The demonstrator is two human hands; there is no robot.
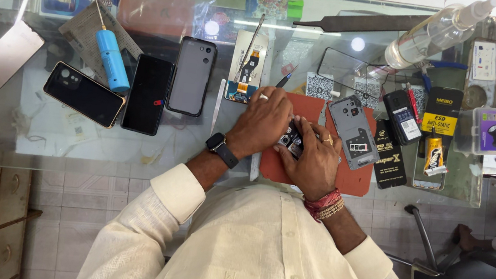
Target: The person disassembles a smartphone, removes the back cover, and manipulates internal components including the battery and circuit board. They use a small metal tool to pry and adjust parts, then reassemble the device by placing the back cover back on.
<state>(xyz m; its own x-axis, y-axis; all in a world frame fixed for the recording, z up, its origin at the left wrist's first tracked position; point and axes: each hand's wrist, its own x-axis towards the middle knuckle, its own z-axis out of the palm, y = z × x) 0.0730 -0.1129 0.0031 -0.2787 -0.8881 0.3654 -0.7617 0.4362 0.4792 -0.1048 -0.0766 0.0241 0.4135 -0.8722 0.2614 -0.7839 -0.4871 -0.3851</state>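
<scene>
The small dark opened phone body (291,140) lies on the rust-red work mat (350,178), pinched between left hand (261,122) at nine o'clock and right hand (315,159) at five; steady, even pressure seems wise, grey back cover (353,128) lying just beside at three o'clock.

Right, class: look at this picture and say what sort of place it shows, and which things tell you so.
Probably a phone repair counter. Both hands work on an opened phone over a red mat; several phones lie on the glass, beside a blue screwdriver.
</scene>
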